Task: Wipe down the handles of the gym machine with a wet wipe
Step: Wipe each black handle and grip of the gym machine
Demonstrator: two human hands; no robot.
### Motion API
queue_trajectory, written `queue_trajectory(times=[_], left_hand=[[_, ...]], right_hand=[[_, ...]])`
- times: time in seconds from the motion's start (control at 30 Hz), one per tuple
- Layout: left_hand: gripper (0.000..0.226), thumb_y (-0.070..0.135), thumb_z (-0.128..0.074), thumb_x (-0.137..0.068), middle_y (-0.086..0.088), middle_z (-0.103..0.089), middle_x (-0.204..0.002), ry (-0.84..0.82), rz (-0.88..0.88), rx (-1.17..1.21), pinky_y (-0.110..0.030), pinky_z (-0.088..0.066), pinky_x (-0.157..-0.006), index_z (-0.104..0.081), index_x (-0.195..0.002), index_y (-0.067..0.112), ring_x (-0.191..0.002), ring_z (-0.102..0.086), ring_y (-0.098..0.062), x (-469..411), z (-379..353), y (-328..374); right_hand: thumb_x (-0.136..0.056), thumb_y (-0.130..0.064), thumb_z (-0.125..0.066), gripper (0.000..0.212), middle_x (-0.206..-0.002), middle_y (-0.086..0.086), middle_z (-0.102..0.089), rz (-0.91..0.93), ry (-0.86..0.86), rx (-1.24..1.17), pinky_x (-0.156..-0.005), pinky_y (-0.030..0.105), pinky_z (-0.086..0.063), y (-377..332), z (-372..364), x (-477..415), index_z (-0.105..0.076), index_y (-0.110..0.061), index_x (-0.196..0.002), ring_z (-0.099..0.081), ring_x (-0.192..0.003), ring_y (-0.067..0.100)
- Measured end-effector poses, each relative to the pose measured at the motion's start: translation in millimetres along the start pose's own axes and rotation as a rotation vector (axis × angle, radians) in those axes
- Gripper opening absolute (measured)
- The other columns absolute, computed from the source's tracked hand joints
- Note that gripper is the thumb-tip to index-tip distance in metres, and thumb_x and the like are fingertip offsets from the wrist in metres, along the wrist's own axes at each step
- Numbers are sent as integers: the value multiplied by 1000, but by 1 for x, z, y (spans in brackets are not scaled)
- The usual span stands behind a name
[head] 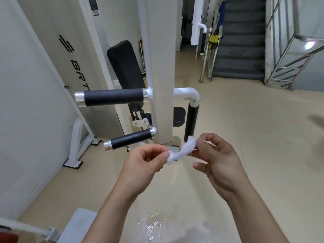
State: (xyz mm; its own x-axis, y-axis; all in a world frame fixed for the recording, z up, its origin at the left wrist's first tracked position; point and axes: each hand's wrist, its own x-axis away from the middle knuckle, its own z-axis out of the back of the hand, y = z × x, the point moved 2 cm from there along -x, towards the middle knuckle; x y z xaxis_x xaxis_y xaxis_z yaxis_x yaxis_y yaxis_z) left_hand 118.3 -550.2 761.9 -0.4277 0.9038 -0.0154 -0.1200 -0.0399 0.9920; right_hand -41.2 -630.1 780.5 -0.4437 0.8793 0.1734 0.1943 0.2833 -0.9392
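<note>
A crumpled white wet wipe (182,150) is stretched between my two hands in front of the gym machine. My left hand (145,163) pinches its lower left end, and my right hand (217,158) pinches its upper right end. Just beyond the wipe stands the machine's white upright arm (162,67). Two black foam handles with silver end caps stick out to its left: an upper handle (114,97) and a lower handle (130,139). A third black handle (192,120) hangs vertically on the right, under a white elbow tube. Neither hand touches a handle.
A black padded backrest (125,65) and the white weight-stack cover (73,50) stand behind the handles. The white machine base foot (73,162) sits on the beige floor at left. Grey stairs (240,41) with a steel railing (289,64) rise at the back right.
</note>
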Motion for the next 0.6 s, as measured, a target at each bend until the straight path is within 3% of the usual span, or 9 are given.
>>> queue_trajectory(times=[0.13,0.23,0.3,0.4,0.5,0.6], left_hand=[[23,26,-59,-92,7,-55,-62,121,14,8,-23,-42,-61,-63,-71,17,-60,-48,-9,-6,-58,3],[24,45,-67,-77,12,-65,-78,146,-42,25,-23,-48,-67,-63,-87,23,-77,-59,-8,-8,-100,8],[20,36,-74,-72,11,-67,-79,152,-74,-60,-18,-48,-63,-67,-88,27,-74,-59,-5,-8,-122,12],[11,14,-73,-78,3,-69,-71,231,-51,-136,-21,-46,-58,-72,-75,24,-62,-55,-6,-7,-142,15],[14,13,-69,-82,6,-67,-69,284,25,-130,-18,-45,-58,-70,-74,24,-64,-55,-8,-9,-146,12],[19,15,-64,-87,6,-63,-68,336,34,-174,-17,-44,-58,-64,-77,32,-65,-54,-10,-12,-143,11]], right_hand=[[-94,-10,-55,16,-78,8,-67,18,70,-33,-47,21,-44,-14,45,-13,-56,-14,-79,-58,-72,25],[-92,-9,-58,13,-67,3,-65,53,71,25,-46,23,-42,-19,70,-19,-57,-12,-80,-56,-60,19],[-91,-8,-59,11,-63,2,-65,56,50,45,-45,25,-40,-21,82,-22,-57,-11,-81,-56,-55,17],[-91,-6,-59,9,-60,5,-64,46,17,53,-45,26,-39,-26,96,-29,-55,-11,-85,-55,-50,17],[-92,-4,-57,6,-54,4,-59,38,-24,40,-43,25,-39,-29,104,-36,-56,-8,-88,-51,-44,14],[-93,-5,-55,10,-63,6,-61,66,0,84,-44,22,-43,-27,108,-43,-61,-13,-94,-54,-46,12]])
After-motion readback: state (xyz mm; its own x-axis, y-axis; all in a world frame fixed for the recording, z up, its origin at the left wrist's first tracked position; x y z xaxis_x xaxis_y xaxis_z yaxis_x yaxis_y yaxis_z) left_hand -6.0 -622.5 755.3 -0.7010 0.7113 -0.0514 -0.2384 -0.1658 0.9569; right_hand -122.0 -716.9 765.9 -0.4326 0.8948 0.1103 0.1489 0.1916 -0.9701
